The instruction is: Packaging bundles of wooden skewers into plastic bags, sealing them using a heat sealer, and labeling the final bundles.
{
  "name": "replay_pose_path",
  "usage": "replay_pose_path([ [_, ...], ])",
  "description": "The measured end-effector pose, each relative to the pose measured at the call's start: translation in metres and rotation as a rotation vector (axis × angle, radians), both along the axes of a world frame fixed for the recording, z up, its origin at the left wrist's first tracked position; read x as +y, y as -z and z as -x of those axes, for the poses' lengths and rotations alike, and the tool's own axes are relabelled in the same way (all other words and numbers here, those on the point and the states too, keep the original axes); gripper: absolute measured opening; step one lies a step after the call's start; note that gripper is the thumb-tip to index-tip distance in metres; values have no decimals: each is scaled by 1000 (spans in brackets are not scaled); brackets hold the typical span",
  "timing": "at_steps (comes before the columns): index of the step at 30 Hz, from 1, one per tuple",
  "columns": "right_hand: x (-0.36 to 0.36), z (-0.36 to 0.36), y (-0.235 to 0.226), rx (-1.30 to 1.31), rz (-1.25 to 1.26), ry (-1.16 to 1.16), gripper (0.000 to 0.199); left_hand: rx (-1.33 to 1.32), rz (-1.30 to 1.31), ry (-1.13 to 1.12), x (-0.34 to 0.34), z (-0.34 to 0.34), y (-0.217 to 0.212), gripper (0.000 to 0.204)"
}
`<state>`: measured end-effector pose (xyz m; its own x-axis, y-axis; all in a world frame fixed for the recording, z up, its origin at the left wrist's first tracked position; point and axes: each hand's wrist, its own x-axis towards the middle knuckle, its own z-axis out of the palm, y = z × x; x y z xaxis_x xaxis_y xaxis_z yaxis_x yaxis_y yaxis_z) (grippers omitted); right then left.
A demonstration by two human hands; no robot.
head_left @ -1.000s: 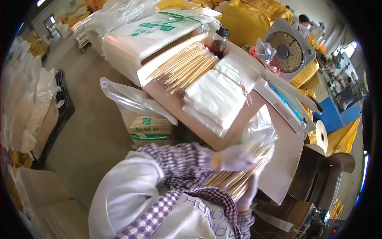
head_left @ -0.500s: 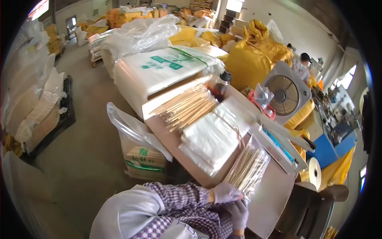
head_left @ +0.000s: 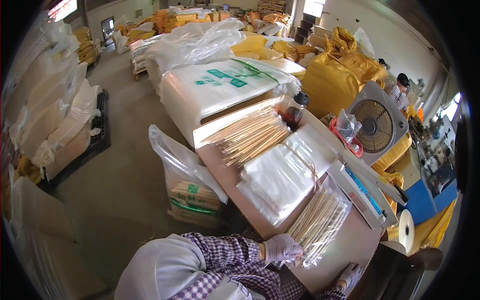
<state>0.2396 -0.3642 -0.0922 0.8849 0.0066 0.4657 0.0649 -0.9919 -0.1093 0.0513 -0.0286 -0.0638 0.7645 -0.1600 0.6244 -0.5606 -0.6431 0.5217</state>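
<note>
A clear plastic bag of slim wooden sticks lies on the brown tabletop. My left hand, in a pale striped glove, is closed on the bag's near end. My right hand, gloved too, rests apart from the bag near the table's right edge, its fingers stretched out and holding nothing. Beyond the bag lies a stack of clear flat bags, tied with a cord. A heap of loose wooden sticks sits at the table's far left.
A bag sealer with a blue strip stands right of the bags. Behind are a dark bottle, a red basket and a box fan. A filled plastic sack stands left. A dark chair adjoins the table's right side.
My right hand has let go of the bag's end and moved right, down to the tabletop. My left hand keeps hold of the bag. The whole view has shifted slightly.
</note>
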Motion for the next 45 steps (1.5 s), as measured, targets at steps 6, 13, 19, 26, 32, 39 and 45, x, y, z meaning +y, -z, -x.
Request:
replay_pose_path([
  [6, 11, 7, -19, 230, -29, 144, 41, 502, 519, 136, 14, -22, -10, 16],
  [13, 8, 7, -19, 225, -53, 138, 40, 746, 1319, 367, 46, -37, 3, 23],
  [19, 6, 6, -17, 244, -58, 147, 41, 789, 1273, 381, 47, -32, -10, 21],
  [26, 8, 5, -14, 212, -59, 137, 39, 773, 1286, 394, 49, -33, -4, 22],
  [32, 3, 1, 0, 157, -64, 124, 38, 782, 1335, 405, 49, -31, -6, 24],
  [39, 0, 2, -7, 129, -76, 106, 37, 739, 1323, 387, 46, -35, -7, 25],
  [45, -4, -3, 0, 94, -61, 75, 36, 790, 1400, 454, 48, -35, -3, 24],
])
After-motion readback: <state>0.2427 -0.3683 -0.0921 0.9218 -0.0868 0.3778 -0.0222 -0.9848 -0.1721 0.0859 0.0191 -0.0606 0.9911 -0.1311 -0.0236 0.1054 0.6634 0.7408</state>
